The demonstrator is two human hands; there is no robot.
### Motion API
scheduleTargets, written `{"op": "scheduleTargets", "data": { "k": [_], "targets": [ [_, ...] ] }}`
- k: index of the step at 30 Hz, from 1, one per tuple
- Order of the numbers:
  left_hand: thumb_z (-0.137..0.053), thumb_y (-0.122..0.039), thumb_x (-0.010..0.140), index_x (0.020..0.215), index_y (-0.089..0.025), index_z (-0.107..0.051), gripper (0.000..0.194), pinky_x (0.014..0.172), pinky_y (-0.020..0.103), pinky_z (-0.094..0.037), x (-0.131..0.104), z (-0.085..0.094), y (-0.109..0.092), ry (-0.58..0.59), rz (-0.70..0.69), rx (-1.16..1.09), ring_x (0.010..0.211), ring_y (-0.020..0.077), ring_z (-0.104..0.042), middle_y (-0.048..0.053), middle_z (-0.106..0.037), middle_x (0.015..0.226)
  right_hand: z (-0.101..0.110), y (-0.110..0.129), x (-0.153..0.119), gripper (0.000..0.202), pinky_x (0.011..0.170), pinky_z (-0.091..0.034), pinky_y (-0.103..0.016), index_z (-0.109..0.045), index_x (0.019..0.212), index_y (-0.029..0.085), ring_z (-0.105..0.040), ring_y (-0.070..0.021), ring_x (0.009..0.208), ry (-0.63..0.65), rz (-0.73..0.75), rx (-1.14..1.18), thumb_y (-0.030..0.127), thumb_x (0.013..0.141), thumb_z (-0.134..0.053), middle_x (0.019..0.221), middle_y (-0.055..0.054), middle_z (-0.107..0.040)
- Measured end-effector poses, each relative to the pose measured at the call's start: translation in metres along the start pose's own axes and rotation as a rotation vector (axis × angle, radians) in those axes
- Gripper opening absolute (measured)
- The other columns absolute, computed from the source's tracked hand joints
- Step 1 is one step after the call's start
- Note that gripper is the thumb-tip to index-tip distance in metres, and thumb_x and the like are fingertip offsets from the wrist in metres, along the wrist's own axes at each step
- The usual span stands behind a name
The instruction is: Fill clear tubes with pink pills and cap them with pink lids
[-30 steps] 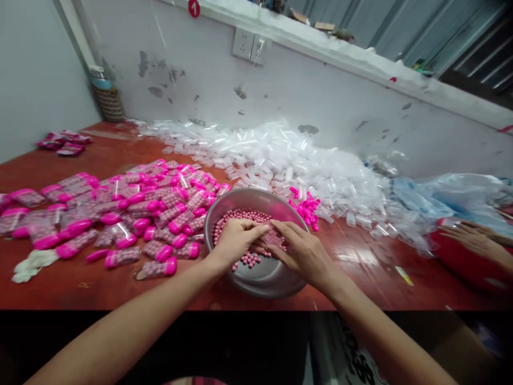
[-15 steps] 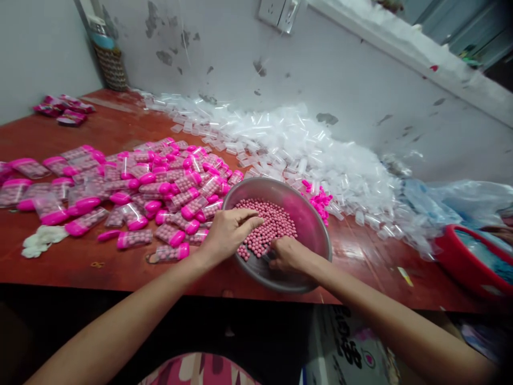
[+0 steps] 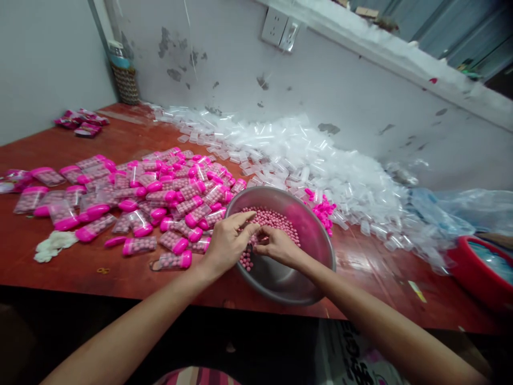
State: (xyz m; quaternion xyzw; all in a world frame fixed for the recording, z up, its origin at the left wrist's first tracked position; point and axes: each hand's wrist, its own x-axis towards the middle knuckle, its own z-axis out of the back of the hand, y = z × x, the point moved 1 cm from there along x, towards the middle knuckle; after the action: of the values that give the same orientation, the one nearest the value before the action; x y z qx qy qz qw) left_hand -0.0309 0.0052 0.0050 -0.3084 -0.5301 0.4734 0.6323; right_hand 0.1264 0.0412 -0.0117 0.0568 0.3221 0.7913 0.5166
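Note:
A grey metal bowl (image 3: 316, 251) holds many small pink balls (image 3: 276, 218). Over its left part my left hand (image 3: 230, 238) is closed, thumb and fingers bent together. My right hand (image 3: 278, 246) is closed too, its fingertips meeting those of the left. Whatever sits between them is mostly covered by the fingers, so I cannot make it out. Left of the bowl lies a heap of clear containers with pink caps (image 3: 172, 195), filled with pink balls. Loose bright pink pieces (image 3: 323, 211) lie against the bowl's right rim.
Many empty clear plastic containers (image 3: 288, 144) are piled along the wall. A red basin (image 3: 473, 272) stands at the right, beside clear plastic bags (image 3: 473, 211). A white crumpled bit (image 3: 54, 246) and pink packets (image 3: 82, 122) lie at the left of the red table (image 3: 140, 125).
My right hand has come up from the balls at the bowl's bottom and moved left to meet my left hand. The whole view has shifted slightly.

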Motion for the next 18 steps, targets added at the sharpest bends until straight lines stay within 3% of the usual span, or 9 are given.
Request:
{"op": "scheduleTargets", "data": {
  "k": [3,7,11,15,18],
  "targets": [
    [-0.052,-0.023,0.080,0.115,-0.014,-0.055,0.036,0.090,0.032,-0.043,0.001,-0.003,-0.001,0.008,0.030,-0.024,0.102,0.0198,-0.057,0.009,-0.061,0.114,0.012,0.000,-0.021,0.030,0.071,-0.047,-0.027,-0.053,0.094,0.016,-0.060,-0.0140,0.077,-0.031,0.021,0.671,0.023,0.066,-0.063,0.088,-0.002,-0.061],
    [-0.054,-0.026,0.078,0.111,-0.018,-0.059,0.034,0.083,0.033,-0.047,0.002,-0.017,-0.009,0.235,0.093,-0.114,0.099,0.0228,-0.059,0.006,-0.067,0.100,0.015,0.001,-0.046,0.036,0.080,-0.048,-0.035,-0.053,0.100,0.022,-0.061,-0.0157,0.085,-0.077,0.072,1.151,0.022,0.066,-0.067,0.094,-0.002,-0.062],
    [-0.053,-0.028,0.077,0.101,-0.019,-0.064,0.028,0.072,0.030,-0.051,0.002,-0.034,-0.015,0.392,0.194,-0.298,0.088,0.0224,-0.062,0.004,-0.069,0.079,0.010,-0.002,-0.057,0.036,0.075,-0.051,-0.033,-0.054,0.097,0.021,-0.063,-0.0155,0.081,-0.129,0.030,1.211,0.024,0.065,-0.070,0.090,-0.001,-0.064],
    [-0.060,-0.027,0.072,0.095,-0.014,-0.064,0.028,0.066,0.028,-0.050,0.002,-0.044,-0.014,0.406,0.371,-0.561,0.074,0.0178,-0.063,0.005,-0.067,0.080,0.014,-0.011,-0.063,0.027,0.065,-0.052,-0.028,-0.055,0.085,0.017,-0.064,-0.0135,0.068,-0.206,-0.016,1.049,0.028,0.066,-0.069,0.072,0.001,-0.065],
    [-0.067,-0.027,0.066,0.090,-0.013,-0.064,0.027,0.064,0.026,-0.050,0.001,-0.046,-0.014,0.385,0.515,-0.689,0.065,0.0133,-0.061,0.003,-0.065,0.074,0.027,-0.024,-0.076,0.029,0.062,-0.052,-0.028,-0.055,0.087,0.016,-0.064,-0.0140,0.066,-0.301,-0.017,0.941,0.031,0.066,-0.069,0.070,0.000,-0.065]
  ]
}}
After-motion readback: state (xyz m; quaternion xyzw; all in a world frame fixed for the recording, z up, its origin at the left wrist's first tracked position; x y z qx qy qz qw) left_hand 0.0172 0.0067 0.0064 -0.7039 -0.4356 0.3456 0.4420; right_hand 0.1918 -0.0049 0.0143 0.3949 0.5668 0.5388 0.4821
